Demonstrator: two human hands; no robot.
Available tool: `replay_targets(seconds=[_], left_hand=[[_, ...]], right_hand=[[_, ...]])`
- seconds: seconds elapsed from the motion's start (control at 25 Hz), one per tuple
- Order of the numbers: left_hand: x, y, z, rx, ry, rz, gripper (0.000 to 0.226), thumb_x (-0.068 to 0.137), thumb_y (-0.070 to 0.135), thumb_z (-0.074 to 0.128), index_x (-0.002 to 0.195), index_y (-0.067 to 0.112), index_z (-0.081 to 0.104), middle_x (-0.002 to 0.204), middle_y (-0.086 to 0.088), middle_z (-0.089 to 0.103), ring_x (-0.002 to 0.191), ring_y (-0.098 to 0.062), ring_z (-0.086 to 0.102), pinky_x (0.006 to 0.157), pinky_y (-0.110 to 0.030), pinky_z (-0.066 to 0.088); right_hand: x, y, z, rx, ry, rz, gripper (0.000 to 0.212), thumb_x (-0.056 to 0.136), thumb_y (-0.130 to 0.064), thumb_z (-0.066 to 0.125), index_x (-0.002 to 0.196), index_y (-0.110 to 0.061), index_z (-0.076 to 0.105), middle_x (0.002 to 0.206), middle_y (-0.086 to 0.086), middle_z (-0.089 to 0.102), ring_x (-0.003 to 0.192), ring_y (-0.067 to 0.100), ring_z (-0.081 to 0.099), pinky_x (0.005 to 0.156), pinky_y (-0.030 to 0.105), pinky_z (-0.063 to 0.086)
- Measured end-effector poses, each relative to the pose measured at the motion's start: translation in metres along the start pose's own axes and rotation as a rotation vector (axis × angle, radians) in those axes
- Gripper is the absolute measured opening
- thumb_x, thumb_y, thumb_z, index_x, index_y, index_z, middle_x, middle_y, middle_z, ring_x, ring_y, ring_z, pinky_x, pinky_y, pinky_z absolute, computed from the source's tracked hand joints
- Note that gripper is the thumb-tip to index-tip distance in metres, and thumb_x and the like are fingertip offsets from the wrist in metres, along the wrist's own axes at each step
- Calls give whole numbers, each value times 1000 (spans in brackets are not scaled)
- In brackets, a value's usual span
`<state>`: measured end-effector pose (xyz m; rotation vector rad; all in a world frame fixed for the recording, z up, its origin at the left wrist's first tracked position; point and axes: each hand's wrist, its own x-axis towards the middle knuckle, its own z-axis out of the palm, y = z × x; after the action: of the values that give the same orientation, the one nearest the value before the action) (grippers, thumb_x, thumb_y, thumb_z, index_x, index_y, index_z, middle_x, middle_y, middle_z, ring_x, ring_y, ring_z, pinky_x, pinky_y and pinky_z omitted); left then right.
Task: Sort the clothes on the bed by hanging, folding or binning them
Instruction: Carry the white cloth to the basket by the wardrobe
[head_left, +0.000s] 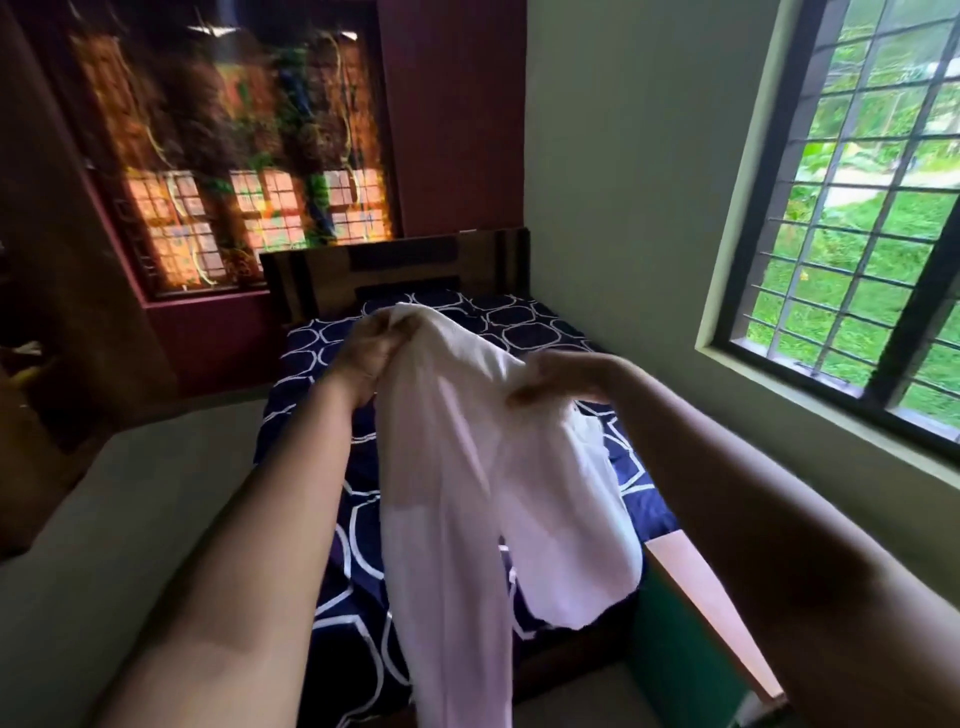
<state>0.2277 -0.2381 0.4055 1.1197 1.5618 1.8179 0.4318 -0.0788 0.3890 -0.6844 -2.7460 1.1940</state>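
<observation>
I am holding the white garment (467, 467) clear of the bed (322, 571), in the air above the navy patterned sheet, about midway along the mattress. It reads to me as thin, light and thoroughly limp. It hangs in long soft folds from the two hold points, and its lower end trails down towards the near end of the bed. Nothing in it looks stiff or breakable, though fabric this fine could slide through a loose pinch. I judge the best holds are on a seam or hem at the top edge, one at each side. That way the cloth spreads under its own weight and I can tell what it is before choosing hanger, fold or bin.

My left hand (371, 353) is raised at the far left of the cloth, fingers curled round a bunch of its top edge. My right hand (550, 379) sits a little nearer and to the right, closed on a gather of the same cloth. Blur smears the fingertips, so I cannot tell how much fabric each has. Both forearms reach forward, nearly straight. A green-sided box (680, 660) stands at the near right, just beside the bed.
</observation>
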Motion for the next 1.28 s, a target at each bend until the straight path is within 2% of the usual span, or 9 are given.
replay_targets(seconds=[0.12,0.24,0.4,0.56,0.8,0.96,1.08,1.16,1.28], left_hand=[[5,6,-17,-30,159,41,10,92,17,62,85,21,66,79,2,68,72,-10,62,66,-25,51],[8,2,-35,65,277,9,4,88,20,68,85,21,65,83,-1,65,76,-15,61,74,-29,50],[-2,-18,-23,150,428,-132,13,81,17,74,81,15,62,69,-1,61,62,-16,58,65,-29,50],[-27,-34,20,62,341,-112,11,85,13,71,86,16,60,71,3,57,57,-6,52,49,-14,44],[-50,-27,29,25,105,-10,19,92,43,56,92,25,63,87,2,68,82,-16,65,67,-22,54],[-56,-27,21,156,125,43,64,69,51,73,121,19,56,104,4,64,93,-13,64,78,-29,56],[-55,-11,8,10,257,-23,25,86,22,68,108,12,63,98,-9,68,87,-26,66,71,-34,57],[-54,0,-7,-86,184,-12,15,94,11,52,99,15,65,90,-7,68,83,-24,64,64,-28,55],[-57,20,-31,-132,-54,59,25,89,11,52,100,23,72,95,-4,71,87,-17,65,71,-26,54]], right_hand=[[-7,30,19,-296,-55,217,29,84,-30,71,103,-8,69,84,-2,63,75,13,58,72,23,50],[-13,45,24,-193,74,267,14,85,-31,69,75,-23,63,74,-5,58,64,10,54,58,24,46],[-9,24,25,466,170,446,6,87,-9,62,81,-9,62,57,4,63,46,14,59,46,25,52],[10,-41,41,878,238,372,20,93,-2,49,73,-6,54,45,4,59,36,12,57,37,24,51],[22,-100,60,1098,361,259,24,90,-8,34,103,0,53,96,18,57,82,29,60,57,37,56],[14,-104,61,964,252,76,21,90,11,40,86,1,58,82,13,56,76,18,58,65,29,58],[7,-105,62,556,341,-49,18,88,7,56,103,0,62,99,15,59,90,25,61,76,35,58],[6,-98,52,105,507,-137,60,75,-19,79,129,-16,51,126,9,49,116,23,47,96,38,46],[3,-98,41,-96,205,-263,92,66,-33,86,143,-31,35,137,-3,47,125,14,42,105,31,35]])
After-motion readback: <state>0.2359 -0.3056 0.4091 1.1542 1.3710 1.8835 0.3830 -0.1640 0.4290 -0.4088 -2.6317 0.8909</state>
